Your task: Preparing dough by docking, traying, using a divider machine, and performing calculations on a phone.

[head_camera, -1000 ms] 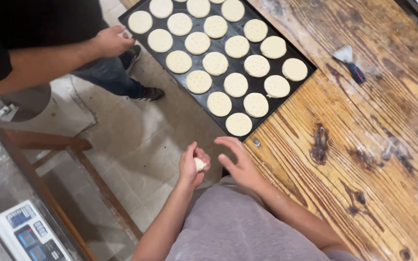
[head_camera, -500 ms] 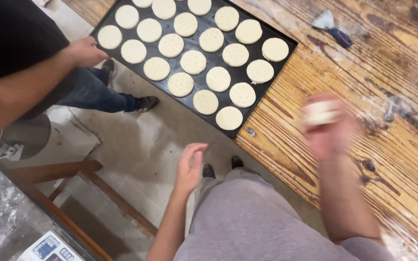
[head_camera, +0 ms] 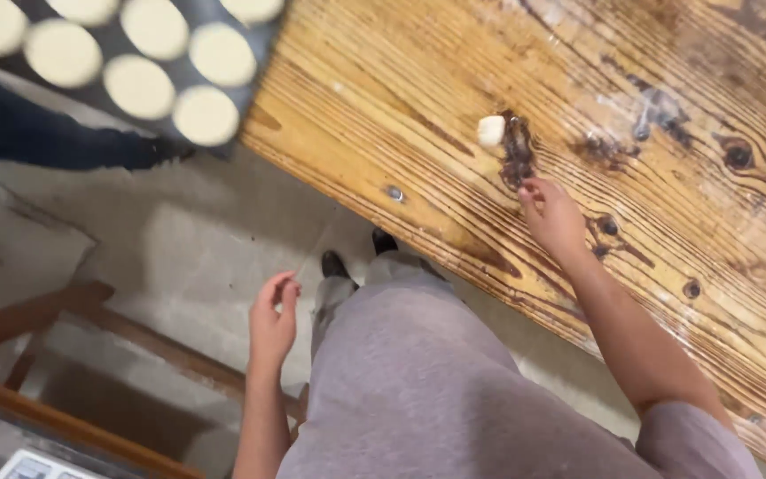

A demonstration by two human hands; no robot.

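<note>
**Dough piece loose on the desk**

The right hand (head_camera: 553, 217) rests on the wooden desk (head_camera: 684, 98), fingers loosely curled and empty, near the small dough piece (head_camera: 490, 130). The left hand (head_camera: 272, 324) hangs empty, half-open, over the floor. A tray (head_camera: 121, 43) of dough rounds overhangs the desk's corner.

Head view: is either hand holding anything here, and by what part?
Nothing is held. The right hand hangs open over the wooden table, apart from the small dough piece lying there. The left hand is empty, over the floor.
</note>
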